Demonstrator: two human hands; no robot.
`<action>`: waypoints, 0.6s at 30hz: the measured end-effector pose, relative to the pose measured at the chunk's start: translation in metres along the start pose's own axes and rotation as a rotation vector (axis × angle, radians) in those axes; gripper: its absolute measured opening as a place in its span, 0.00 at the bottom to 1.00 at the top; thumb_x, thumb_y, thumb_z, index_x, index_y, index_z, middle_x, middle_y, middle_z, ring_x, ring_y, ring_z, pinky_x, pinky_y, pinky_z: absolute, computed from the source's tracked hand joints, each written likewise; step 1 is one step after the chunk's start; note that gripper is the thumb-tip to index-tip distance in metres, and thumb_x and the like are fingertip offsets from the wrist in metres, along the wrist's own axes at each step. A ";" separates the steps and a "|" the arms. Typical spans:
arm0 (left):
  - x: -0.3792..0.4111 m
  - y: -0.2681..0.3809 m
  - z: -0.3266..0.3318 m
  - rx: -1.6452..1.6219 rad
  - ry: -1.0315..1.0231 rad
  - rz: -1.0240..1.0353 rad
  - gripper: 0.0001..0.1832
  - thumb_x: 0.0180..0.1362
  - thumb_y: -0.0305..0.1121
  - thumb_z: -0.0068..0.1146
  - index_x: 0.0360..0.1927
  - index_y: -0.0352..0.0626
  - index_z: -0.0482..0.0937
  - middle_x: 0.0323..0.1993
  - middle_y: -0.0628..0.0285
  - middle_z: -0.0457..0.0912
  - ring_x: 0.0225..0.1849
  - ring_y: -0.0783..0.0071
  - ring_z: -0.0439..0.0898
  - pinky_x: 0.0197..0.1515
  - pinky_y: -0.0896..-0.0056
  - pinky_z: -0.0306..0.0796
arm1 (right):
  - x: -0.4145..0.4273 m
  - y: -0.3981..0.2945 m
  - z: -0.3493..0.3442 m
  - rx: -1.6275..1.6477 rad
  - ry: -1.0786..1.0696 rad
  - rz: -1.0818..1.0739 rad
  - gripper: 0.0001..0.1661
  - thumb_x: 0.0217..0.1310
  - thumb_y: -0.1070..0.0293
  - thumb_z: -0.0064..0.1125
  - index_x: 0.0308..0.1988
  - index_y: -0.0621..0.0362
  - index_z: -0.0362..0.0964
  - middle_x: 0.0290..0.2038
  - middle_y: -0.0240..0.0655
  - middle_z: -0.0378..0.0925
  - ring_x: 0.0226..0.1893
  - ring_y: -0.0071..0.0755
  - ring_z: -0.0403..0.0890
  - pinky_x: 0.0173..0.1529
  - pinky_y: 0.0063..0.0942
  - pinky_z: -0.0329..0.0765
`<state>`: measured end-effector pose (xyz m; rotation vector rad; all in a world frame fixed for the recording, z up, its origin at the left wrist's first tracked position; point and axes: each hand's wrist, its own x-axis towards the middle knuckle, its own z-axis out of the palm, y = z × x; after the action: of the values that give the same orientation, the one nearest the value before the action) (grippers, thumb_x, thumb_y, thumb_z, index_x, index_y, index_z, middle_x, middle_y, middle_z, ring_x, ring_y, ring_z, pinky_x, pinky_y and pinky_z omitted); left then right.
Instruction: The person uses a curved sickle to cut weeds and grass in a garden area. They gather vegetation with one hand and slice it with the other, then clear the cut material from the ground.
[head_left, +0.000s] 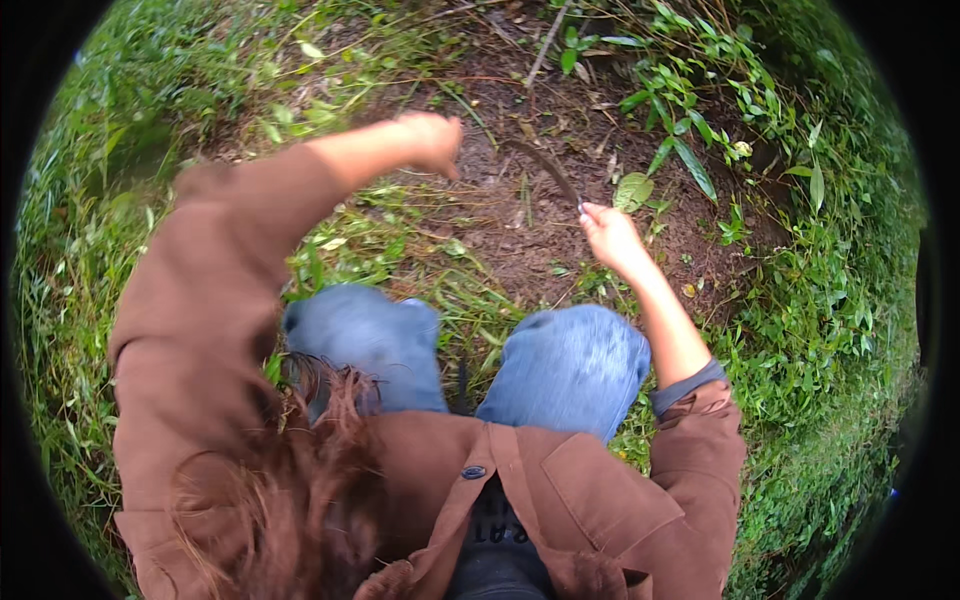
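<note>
My right hand (609, 231) grips the handle end of a sickle (551, 169). Its dark curved blade reaches up and left over a patch of bare brown soil (495, 247). To the left of the blade tip, my left hand (433, 142) hangs over the upper edge of that soil, blurred and with its fingers bent down. Whether anything is in it cannot be made out. A green stem (469, 112) lies just right of the left hand. Beside the right hand is a broad pale-green leaf (634, 191).
Leafy weeds (679, 127) grow thickly at the upper right, and grass (82, 247) covers the left side. Loose cut-looking greenery (375, 232) is strewn before my bent knees (574, 360). A thin dry stick (547, 45) slants across the soil at the top.
</note>
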<state>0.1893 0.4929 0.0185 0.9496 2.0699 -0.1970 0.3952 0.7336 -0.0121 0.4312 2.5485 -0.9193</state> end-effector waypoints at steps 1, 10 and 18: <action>0.029 0.031 0.011 0.022 -0.166 0.002 0.47 0.45 0.51 0.64 0.60 0.30 0.55 0.49 0.43 0.73 0.51 0.50 0.73 0.53 0.55 0.67 | -0.002 0.010 0.008 0.046 0.006 0.022 0.18 0.59 0.64 0.50 0.47 0.61 0.72 0.36 0.49 0.78 0.39 0.46 0.79 0.45 0.34 0.74; 0.087 0.102 0.178 -0.021 0.058 -0.103 0.19 0.57 0.29 0.34 0.50 0.31 0.67 0.33 0.48 0.80 0.35 0.55 0.80 0.40 0.54 0.71 | -0.013 0.050 0.019 0.265 -0.232 0.173 0.18 0.61 0.63 0.47 0.49 0.59 0.70 0.29 0.50 0.76 0.31 0.47 0.79 0.37 0.38 0.74; 0.066 0.091 0.167 -0.035 0.179 0.268 0.08 0.51 0.32 0.43 0.31 0.41 0.72 0.17 0.53 0.76 0.22 0.54 0.78 0.25 0.56 0.72 | -0.116 0.101 0.012 0.112 -0.204 0.085 0.18 0.61 0.68 0.47 0.51 0.57 0.68 0.19 0.48 0.73 0.17 0.46 0.77 0.23 0.38 0.73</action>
<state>0.3321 0.5197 -0.1213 1.2489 2.0721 0.0671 0.5413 0.7828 -0.0209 0.4509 2.2860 -1.0223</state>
